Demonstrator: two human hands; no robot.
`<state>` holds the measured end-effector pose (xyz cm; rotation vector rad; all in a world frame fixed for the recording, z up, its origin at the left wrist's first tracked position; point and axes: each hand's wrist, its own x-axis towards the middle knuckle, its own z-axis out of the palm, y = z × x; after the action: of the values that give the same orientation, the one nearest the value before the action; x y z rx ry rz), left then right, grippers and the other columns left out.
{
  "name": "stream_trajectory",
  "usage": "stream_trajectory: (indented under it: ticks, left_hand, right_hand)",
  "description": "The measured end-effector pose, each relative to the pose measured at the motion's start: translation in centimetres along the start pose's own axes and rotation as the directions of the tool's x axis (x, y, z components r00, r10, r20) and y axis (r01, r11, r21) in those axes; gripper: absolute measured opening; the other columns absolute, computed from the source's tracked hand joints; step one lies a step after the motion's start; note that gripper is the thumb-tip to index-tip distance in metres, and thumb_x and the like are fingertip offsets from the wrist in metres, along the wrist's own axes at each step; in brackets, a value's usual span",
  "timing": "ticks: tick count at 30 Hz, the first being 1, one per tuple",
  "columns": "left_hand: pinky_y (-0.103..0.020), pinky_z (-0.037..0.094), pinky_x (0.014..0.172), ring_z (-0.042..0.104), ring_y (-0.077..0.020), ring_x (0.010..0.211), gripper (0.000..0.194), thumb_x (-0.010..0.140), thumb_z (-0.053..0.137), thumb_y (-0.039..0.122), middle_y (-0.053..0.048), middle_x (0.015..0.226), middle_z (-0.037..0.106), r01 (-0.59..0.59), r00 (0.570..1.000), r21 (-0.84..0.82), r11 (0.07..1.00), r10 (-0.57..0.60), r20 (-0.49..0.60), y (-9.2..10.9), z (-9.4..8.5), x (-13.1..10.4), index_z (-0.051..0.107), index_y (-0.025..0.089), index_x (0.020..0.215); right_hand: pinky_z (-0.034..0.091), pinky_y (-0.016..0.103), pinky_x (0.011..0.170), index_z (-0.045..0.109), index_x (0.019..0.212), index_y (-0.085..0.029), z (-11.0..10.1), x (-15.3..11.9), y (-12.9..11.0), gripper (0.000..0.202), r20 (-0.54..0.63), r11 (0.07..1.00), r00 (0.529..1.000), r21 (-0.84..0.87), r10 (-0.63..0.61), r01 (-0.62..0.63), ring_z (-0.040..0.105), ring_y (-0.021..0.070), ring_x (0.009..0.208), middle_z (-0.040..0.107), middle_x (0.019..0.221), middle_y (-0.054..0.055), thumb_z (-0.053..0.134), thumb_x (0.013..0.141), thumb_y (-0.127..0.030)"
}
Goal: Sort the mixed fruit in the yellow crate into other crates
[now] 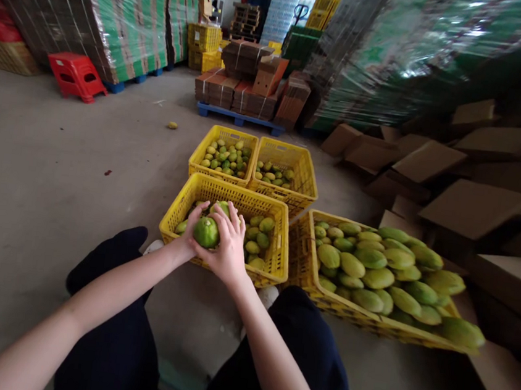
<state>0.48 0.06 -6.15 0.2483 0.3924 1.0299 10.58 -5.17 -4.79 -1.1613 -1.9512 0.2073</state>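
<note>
Just over the near yellow crate [277, 252], my left hand [190, 232] and my right hand [230, 244] close around a green papaya [206, 233] from its two sides. Its stem end faces me. Behind it, between my fingers, shows a second green papaya [220, 207]; whether my fingers grip that one or it lies in the crate I cannot tell. More papayas [256, 239] lie in the crate to the right of my hands, and a few show at its left. My hands and wrists hide the crate's middle.
At right stands a yellow crate [308, 256] heaped with large papayas. Two more fruit crates [225, 130] [308, 181] stand beyond. Loose cardboard boxes [473, 208] fill the right side. Farther off are a red stool [78, 73] and a blue pallet [240, 118] of flattened cartons.
</note>
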Motion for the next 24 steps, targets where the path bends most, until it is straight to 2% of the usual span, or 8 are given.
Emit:
stream_trajectory:
  ticks: [4, 8, 12, 15, 17, 19, 21, 24]
  left_hand:
    - [-0.046, 0.048, 0.109, 0.069, -0.0308, 0.116, 0.041, 0.089, 0.052, 0.049, -0.011, 0.096, 0.077, -0.065, 0.997, -0.027, 0.997, 0.064, -0.040, 0.4, 1.0, 0.0, 0.073, 0.014, 0.098]
    - [-0.039, 0.057, 0.089, 0.073, -0.0253, 0.087, 0.034, 0.085, 0.050, 0.044, -0.007, 0.076, 0.074, -0.188, 0.970, 0.060, 0.980, 0.195, -0.146, 1.8, 2.3, 0.2, 0.070, 0.017, 0.076]
    - [-0.031, 0.054, 0.064, 0.069, -0.0221, 0.069, 0.040, 0.081, 0.044, 0.045, -0.008, 0.064, 0.069, -0.306, 0.913, 0.355, 0.883, 0.378, -0.151, 2.9, 3.4, 0.0, 0.068, 0.018, 0.063]
    - [-0.029, 0.049, 0.059, 0.066, -0.0208, 0.065, 0.042, 0.079, 0.044, 0.048, -0.008, 0.063, 0.069, -0.383, 0.858, 0.545, 0.746, 0.506, -0.090, 2.6, 3.8, -0.4, 0.067, 0.019, 0.058]
    - [-0.029, 0.049, 0.060, 0.065, -0.0204, 0.063, 0.043, 0.079, 0.046, 0.050, -0.007, 0.062, 0.070, -0.420, 0.830, 0.620, 0.663, 0.557, -0.033, 1.9, 3.9, -0.6, 0.067, 0.020, 0.056]
    - [-0.031, 0.050, 0.064, 0.064, -0.0207, 0.064, 0.045, 0.080, 0.048, 0.051, -0.006, 0.062, 0.070, -0.458, 0.811, 0.670, 0.584, 0.583, 0.045, 1.2, 3.8, -0.8, 0.070, 0.020, 0.056]
    - [-0.032, 0.051, 0.070, 0.066, -0.0218, 0.067, 0.044, 0.082, 0.050, 0.050, -0.006, 0.063, 0.071, -0.511, 0.783, 0.695, 0.505, 0.608, 0.134, 0.7, 3.8, -1.0, 0.073, 0.020, 0.058]
    - [-0.035, 0.051, 0.075, 0.068, -0.0233, 0.072, 0.042, 0.085, 0.051, 0.046, -0.006, 0.068, 0.074, -0.598, 0.725, 0.690, 0.409, 0.643, 0.247, 0.5, 4.0, -1.4, 0.076, 0.021, 0.062]
  right_hand:
    - [0.033, 0.063, 0.120, 0.062, 0.123, -0.023, -1.4, 0.3, -0.9, 0.053, -0.132, 0.960, 0.986, 0.246, -0.105, 0.135, 0.060, 0.0353, 0.132, 0.075, 0.119, 0.011, 0.082, 0.075, -0.035]
    - [0.056, 0.042, 0.095, 0.062, 0.115, -0.026, -3.5, 0.9, -1.2, 0.050, -0.204, 0.797, 0.954, 0.602, 0.221, -0.056, 0.070, 0.0246, 0.105, 0.071, 0.115, 0.006, 0.084, 0.070, -0.027]
    - [0.057, 0.034, 0.076, 0.064, 0.104, -0.026, -4.3, 1.6, 0.2, 0.042, -0.086, 0.454, 0.810, 0.860, 0.580, -0.234, 0.069, 0.0194, 0.084, 0.072, 0.098, 0.000, 0.082, 0.067, -0.033]
    - [0.055, 0.032, 0.066, 0.067, 0.084, -0.022, -3.3, 2.1, 1.2, 0.030, -0.032, 0.275, 0.688, 0.929, 0.725, -0.247, 0.067, 0.0201, 0.074, 0.070, 0.079, 0.001, 0.067, 0.075, -0.050]
    - [0.053, 0.032, 0.066, 0.066, 0.070, -0.021, -2.3, 2.3, 1.5, 0.034, -0.079, 0.302, 0.617, 0.915, 0.783, -0.266, 0.066, 0.0201, 0.070, 0.068, 0.072, 0.002, 0.058, 0.078, -0.053]
    - [0.053, 0.033, 0.069, 0.067, 0.065, -0.021, -1.3, 2.4, 1.3, 0.034, -0.221, 0.440, 0.565, 0.851, 0.795, -0.287, 0.064, 0.0199, 0.070, 0.069, 0.070, 0.003, 0.053, 0.080, -0.047]
    - [0.052, 0.033, 0.072, 0.068, 0.066, -0.020, -0.7, 2.3, 1.0, 0.034, -0.376, 0.591, 0.560, 0.760, 0.738, -0.270, 0.064, 0.0200, 0.071, 0.070, 0.071, 0.003, 0.051, 0.083, -0.043]
    - [0.052, 0.033, 0.071, 0.069, 0.070, -0.020, -0.4, 2.1, 0.6, 0.036, -0.495, 0.726, 0.602, 0.652, 0.627, -0.219, 0.065, 0.0202, 0.070, 0.071, 0.072, 0.004, 0.046, 0.088, -0.040]
